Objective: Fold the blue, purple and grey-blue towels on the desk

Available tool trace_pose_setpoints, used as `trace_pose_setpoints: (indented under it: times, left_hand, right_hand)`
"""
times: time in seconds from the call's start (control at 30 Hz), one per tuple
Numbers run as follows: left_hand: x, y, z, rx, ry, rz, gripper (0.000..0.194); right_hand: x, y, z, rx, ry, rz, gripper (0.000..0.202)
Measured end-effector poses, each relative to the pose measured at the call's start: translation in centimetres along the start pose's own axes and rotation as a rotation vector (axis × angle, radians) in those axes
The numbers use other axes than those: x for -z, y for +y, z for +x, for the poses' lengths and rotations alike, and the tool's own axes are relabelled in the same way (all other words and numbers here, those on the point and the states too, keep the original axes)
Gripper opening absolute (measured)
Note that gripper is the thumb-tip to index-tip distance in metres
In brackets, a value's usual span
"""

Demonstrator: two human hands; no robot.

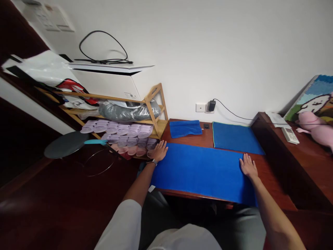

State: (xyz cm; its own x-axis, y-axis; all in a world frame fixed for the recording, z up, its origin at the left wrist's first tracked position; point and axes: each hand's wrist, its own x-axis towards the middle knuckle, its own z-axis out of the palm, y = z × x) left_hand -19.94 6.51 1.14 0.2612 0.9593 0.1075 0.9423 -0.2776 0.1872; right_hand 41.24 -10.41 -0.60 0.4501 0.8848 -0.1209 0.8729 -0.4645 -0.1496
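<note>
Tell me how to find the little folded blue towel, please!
Look at the dark wooden desk against the white wall. Three blue cloths lie on it: a big towel under both hands, a flat one at the back. The folded towel is smallest and thickest, beside the bamboo shelf.

The large towel (203, 170) lies on the counter (270, 177); behind it sit a folded towel (185, 128) and a flat towel (235, 138), with the rack (145, 114) to its left.
</note>
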Motion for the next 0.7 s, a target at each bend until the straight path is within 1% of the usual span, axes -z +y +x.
trace_pose_setpoints:
  times: [0.07, 0.1, 0.17, 0.2, 0.27, 0.3, 0.33, 0.37, 0.4, 0.43, 0.47, 0.5, 0.53, 0.6, 0.63, 0.7]
  left_hand:
    - [-0.2, 1.6, -0.1, -0.042, 0.015, -0.001, 0.064]
    - [-0.4, 2.9, -0.1, -0.073, 0.016, -0.004, 0.065]
    - [-1.3, 6.7, -0.4, -0.165, 0.010, -0.013, 0.064]
    - [-1.8, 9.0, -0.5, -0.219, 0.002, -0.021, 0.064]
    - [-2.9, 13.6, -0.8, -0.323, -0.016, -0.042, 0.064]
    - [-3.3, 15.4, -1.0, -0.353, -0.029, -0.052, 0.064]
    - [-3.6, 16.7, -1.1, -0.368, -0.044, -0.059, 0.064]
    - [-3.7, 17.4, -1.1, -0.366, -0.060, -0.063, 0.064]
    - [-3.6, 17.3, -1.2, -0.351, -0.076, -0.063, 0.064]
    - [-3.3, 16.5, -1.2, -0.325, -0.090, -0.058, 0.064]
    - [-2.9, 15.0, -1.2, -0.291, -0.101, -0.048, 0.064]
    - [-2.4, 13.1, -1.3, -0.250, -0.107, -0.034, 0.064]
    - [-1.9, 10.9, -1.3, -0.202, -0.107, -0.019, 0.064]
    - [-0.8, 6.5, -1.5, -0.113, -0.094, 0.009, 0.064]
    - [-0.4, 4.6, -1.6, -0.084, -0.085, 0.017, 0.065]
    - [0.1, 2.0, -1.8, -0.059, -0.074, 0.022, 0.064]
  right_hand:
    - [0.4, -2.4, -0.6, 0.024, 0.053, -0.002, 0.081]
    - [0.6, -4.3, -1.1, 0.064, 0.093, 0.000, 0.080]
    - [0.5, -9.3, -2.5, 0.201, 0.165, 0.010, 0.077]
    - [0.3, -12.2, -3.4, 0.289, 0.163, 0.017, 0.075]
    - [-0.3, -17.9, -5.1, 0.424, 0.120, 0.036, 0.073]
    - [-0.7, -20.3, -5.9, 0.464, 0.078, 0.040, 0.072]
    - [-1.1, -22.1, -6.4, 0.483, 0.038, 0.040, 0.072]
    - [-1.4, -23.2, -6.7, 0.483, 0.000, 0.035, 0.073]
    - [-1.6, -23.5, -6.8, 0.469, -0.028, 0.026, 0.073]
    - [-1.7, -23.0, -6.6, 0.443, -0.045, 0.016, 0.073]
    - [-1.7, -21.8, -6.1, 0.410, -0.053, 0.005, 0.073]
    - [-1.6, -19.9, -5.5, 0.371, -0.055, -0.006, 0.073]
    - [-1.4, -17.6, -4.8, 0.325, -0.055, -0.015, 0.074]
    - [-0.9, -12.0, -3.3, 0.216, -0.053, -0.025, 0.075]
    - [-0.7, -9.1, -2.6, 0.156, -0.052, -0.024, 0.077]
    - [-0.3, -4.0, -1.5, 0.051, -0.029, -0.015, 0.079]
